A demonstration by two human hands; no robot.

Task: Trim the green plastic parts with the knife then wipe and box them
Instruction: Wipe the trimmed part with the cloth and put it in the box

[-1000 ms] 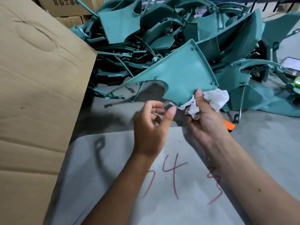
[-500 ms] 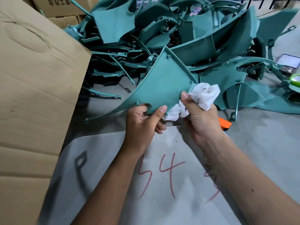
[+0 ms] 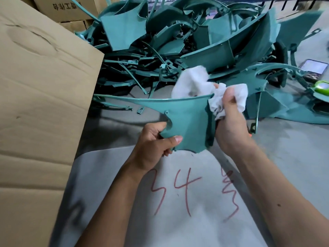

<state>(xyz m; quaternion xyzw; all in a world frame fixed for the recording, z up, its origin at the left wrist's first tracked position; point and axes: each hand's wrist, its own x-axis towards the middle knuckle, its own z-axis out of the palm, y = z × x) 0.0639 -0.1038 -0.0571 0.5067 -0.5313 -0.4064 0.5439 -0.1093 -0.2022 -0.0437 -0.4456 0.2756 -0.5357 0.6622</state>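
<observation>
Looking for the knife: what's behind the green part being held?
Behind the green part, the right hand holds a white cloth. No knife shows; the part hides the floor behind it.

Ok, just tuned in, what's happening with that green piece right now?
A person is at the wiping step. The left hand grips the lower corner of a green plastic part, while the right hand holds a white cloth bunched over its upper right edge. More green parts are piled behind, and a cardboard box stands at left.
</observation>
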